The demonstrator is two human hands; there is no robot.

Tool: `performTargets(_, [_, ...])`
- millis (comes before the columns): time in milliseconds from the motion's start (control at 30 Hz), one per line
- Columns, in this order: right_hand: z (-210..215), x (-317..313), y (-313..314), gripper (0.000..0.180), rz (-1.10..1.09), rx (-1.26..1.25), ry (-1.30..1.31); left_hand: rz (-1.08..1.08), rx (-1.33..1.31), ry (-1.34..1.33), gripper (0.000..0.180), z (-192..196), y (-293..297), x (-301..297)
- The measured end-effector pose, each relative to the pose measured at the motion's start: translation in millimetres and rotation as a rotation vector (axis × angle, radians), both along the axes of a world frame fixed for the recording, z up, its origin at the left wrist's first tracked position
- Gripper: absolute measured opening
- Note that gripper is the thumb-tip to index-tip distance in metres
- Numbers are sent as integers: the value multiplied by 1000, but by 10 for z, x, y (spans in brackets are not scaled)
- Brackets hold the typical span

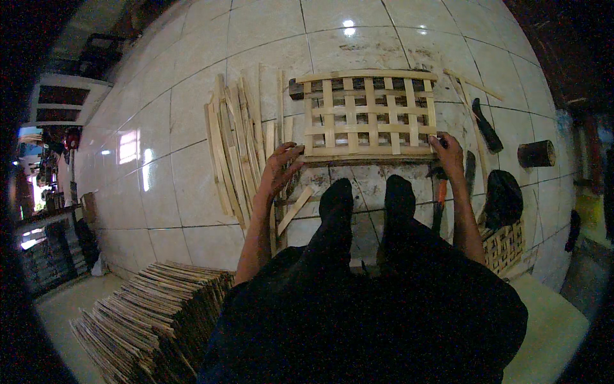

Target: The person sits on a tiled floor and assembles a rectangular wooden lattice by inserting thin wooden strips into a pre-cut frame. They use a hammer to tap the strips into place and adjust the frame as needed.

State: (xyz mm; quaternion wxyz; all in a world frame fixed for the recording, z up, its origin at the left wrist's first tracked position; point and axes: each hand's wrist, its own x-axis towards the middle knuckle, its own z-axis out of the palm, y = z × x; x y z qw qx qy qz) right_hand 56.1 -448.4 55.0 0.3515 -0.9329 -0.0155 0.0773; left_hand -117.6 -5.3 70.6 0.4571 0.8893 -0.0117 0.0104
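Note:
A woven lattice panel of pale bamboo strips (pixel 371 151) lies before my feet, over dark wooden pieces (pixel 296 89) that show at its far left corner and through its gaps. My left hand (pixel 281 166) has its fingers closed at the panel's near left corner. At the near right corner, the fingers of my right hand (pixel 449 153) grip the edge, with the thumb side against the strips. Below the right hand lies a tool with an orange handle (pixel 441 192), partly hidden by the wrist. A short loose strip (pixel 295 210) rests near my left forearm.
Long bamboo strips (pixel 224 153) lie on the tiles at left. A large stack of lattice panels or strips (pixel 153 307) stands lower left. To the right are a dark curved tool (pixel 488 128), a wooden cylinder (pixel 536 154), a black bundle (pixel 503 198) and another woven lattice (pixel 506 246).

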Motion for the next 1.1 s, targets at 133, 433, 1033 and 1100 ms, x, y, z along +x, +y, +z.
performTargets(133, [168,-31,114,39,-8,9,5,32,19,27,36,-18,20,80])
performTargets(433, [100,-45,79,38,-12,-52,16,52,41,69,33,114,-38,171])
performTargets(1033, [66,-109,7,40,-26,-2,52,276,-238,77,21,-275,-50,404])
performTargets(1100, [-78,-125,-50,36,-9,-53,-128,281,-287,100,21,-297,-65,428])
